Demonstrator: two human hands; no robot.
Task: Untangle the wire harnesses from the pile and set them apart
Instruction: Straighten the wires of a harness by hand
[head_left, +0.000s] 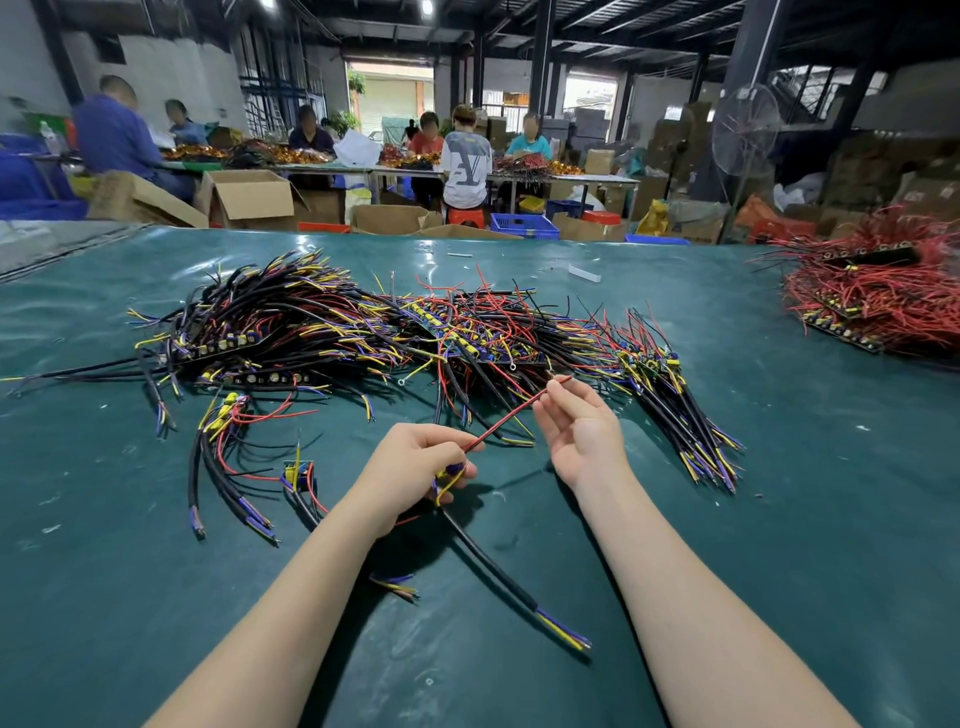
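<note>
While the left hand (421, 467) gripped one wire harness (493, 566) at its component end, fingers curled round the yellow and blue leads, the right hand (582, 428) pinched that harness's red lead (511, 413) near its tip between thumb and fingertip, the other fingers loose. The held harness sat at centre frame, at the near edge of the pile (363, 322), and its black cable trailed toward lower centre. Whether the red lead had cleared the pile's wires could not be told.

The step would be done well by keeping the red lead taut between both hands and drawing it toward the lower frame along its own length, since ring terminals and stripped ends in the pile looked likely to snag. A fitting destination seemed the separated harnesses (234, 452) at lower left.

A glossy green sheet covered the counter (779, 519) and bore a few white scraps. A red-wired heap (878, 301) lay at the right edge. Behind, seated workers (466, 166) sorted wires at long tables among cardboard boxes (249, 197), a blue crate (522, 224) and a standing fan (745, 130).
</note>
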